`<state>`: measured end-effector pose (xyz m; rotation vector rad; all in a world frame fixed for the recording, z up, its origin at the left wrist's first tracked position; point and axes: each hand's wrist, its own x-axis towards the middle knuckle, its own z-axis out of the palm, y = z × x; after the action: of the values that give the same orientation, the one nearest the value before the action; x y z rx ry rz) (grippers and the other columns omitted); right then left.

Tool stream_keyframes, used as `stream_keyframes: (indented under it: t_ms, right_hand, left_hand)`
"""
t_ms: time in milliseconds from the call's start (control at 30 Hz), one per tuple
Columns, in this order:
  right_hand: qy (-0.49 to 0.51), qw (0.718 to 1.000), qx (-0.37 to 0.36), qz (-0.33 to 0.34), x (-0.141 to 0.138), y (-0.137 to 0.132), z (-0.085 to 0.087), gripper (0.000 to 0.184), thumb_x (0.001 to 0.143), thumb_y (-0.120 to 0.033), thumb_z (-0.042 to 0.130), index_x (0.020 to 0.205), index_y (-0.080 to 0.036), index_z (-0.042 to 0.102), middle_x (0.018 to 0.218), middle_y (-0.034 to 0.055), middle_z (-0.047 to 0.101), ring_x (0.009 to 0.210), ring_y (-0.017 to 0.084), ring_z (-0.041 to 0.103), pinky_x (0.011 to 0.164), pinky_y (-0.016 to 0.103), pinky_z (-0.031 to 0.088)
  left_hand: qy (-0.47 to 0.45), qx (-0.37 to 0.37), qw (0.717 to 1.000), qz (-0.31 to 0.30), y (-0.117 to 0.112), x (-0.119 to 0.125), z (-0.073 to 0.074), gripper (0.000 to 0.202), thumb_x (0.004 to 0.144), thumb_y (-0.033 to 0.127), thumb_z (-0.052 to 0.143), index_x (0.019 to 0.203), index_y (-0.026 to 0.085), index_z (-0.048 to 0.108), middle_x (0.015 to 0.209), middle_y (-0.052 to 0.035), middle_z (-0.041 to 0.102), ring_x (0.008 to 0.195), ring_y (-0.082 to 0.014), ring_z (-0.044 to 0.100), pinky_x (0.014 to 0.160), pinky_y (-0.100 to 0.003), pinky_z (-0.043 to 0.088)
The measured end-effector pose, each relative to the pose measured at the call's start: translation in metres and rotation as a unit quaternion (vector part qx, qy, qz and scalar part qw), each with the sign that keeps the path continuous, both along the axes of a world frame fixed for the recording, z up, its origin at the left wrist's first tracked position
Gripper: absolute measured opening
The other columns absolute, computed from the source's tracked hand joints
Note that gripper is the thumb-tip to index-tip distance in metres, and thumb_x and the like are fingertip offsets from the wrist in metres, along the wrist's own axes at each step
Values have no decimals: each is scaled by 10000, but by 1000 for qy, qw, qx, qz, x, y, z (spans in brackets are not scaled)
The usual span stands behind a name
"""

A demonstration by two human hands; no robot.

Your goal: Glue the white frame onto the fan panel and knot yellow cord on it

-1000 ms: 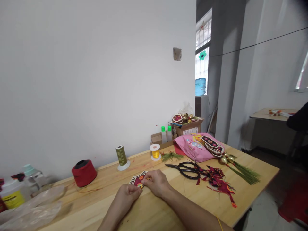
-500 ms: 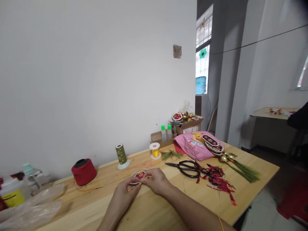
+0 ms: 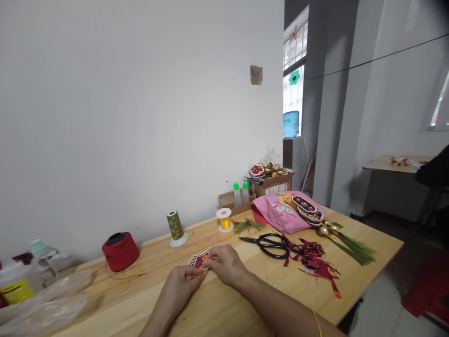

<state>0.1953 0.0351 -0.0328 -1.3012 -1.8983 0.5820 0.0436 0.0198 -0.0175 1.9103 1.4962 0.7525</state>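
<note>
A dark red embroidered patch (image 3: 198, 259) with a pale patterned border lies on the table just beyond my hands. My left hand (image 3: 180, 283) is closed, thumb and fingertips pinched on a thin yellow cord (image 3: 191, 277) by the patch's near edge. My right hand (image 3: 225, 265) pinches the cord too, its fingertips close to the left ones and overlapping the patch's right side. Where exactly the cord meets the patch is hidden by my fingers. Black-handled scissors (image 3: 271, 244) lie open to the right, beside a pile of dark red fabric scraps (image 3: 315, 260).
Along the wall stand a red thread cone (image 3: 121, 252), an olive thread spool (image 3: 174, 225) and a yellow cord spool (image 3: 225, 221). A pink bag (image 3: 277, 213) bears patches with green tassels (image 3: 358, 248). Bottles (image 3: 17, 278) and plastic bags (image 3: 52, 299) are at left.
More of the patch shows now, tilted further into view beyond my fingers. My hands stay pinched together in nearly the same place; the whole view has shifted slightly.
</note>
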Motion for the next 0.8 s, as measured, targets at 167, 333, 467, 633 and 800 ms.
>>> stream_keyframes:
  t_ms: [167,333,467,633,800]
  right_hand:
    - [16,1000,-8,1,-1,3,-3,225,699,-385,526,780,-214,648,664,-8,642,595,98,537,497,171,331]
    - [30,999,-28,2,-2,6,-5,263,688,-420,526,807,-219,645,719,0,654,656,117,558,539,183,357]
    - [12,1000,-23,3,-1,2,1,255,686,-423,527,787,-222,647,703,-5,655,654,114,558,535,178,352]
    - [-33,999,8,23,0,-5,10,231,717,-401,504,799,-233,640,727,-10,657,648,103,557,533,171,346]
    - [-94,994,59,24,0,-9,15,225,729,-415,491,780,-251,635,701,-21,649,633,103,544,521,179,320]
  left_hand:
    - [-38,-17,999,26,2,-2,-3,290,572,406,555,631,143,663,597,-20,642,584,-171,535,507,-216,368]
    - [-69,-28,996,44,0,-2,-1,353,535,460,563,642,132,635,470,28,542,430,-108,426,417,-198,285]
    - [-66,-56,996,16,2,-3,-4,399,580,503,499,597,116,597,402,64,394,382,-66,279,393,-190,179]
    - [-65,-71,995,0,5,-5,-10,404,590,511,479,537,117,553,408,74,315,407,-60,226,409,-193,145]
    - [-56,-64,996,1,5,-4,-8,405,564,528,494,494,131,528,409,72,308,414,-63,220,411,-201,140]
